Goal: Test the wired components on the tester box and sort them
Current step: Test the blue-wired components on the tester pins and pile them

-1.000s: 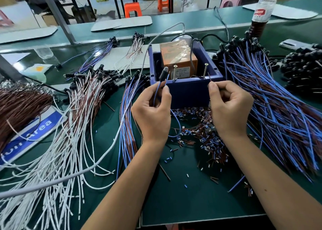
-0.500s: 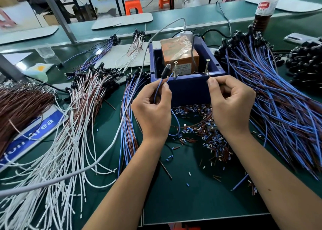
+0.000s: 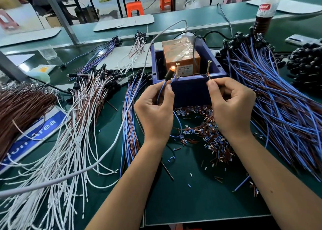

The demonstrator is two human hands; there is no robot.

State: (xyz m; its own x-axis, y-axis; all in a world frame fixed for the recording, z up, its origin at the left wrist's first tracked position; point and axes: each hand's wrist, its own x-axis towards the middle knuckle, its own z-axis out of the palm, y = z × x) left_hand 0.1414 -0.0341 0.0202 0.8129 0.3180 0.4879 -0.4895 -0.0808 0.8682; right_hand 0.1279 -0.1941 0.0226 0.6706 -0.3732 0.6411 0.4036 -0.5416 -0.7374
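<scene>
While its lamp glows orange, a wired component (image 3: pixel 168 75) is held against the tester box (image 3: pixel 189 88).

The left hand (image 3: pixel 155 111) pinches the component's blue lead, its stripped end touching the left screw (image 3: pixel 177 69); the right hand (image 3: pixel 230 106), fingers curled, pinches a brown lead at the right screw (image 3: pixel 208 67). The blue open-topped box contains an orange block (image 3: pixel 179 55) wrapped in clear film. Cut insulation scraps (image 3: pixel 209 135) lie just before the box; blue-and-brown bundles (image 3: pixel 278 107) lie to the right, white-and-brown bundles (image 3: pixel 73 121) to the left.
</scene>
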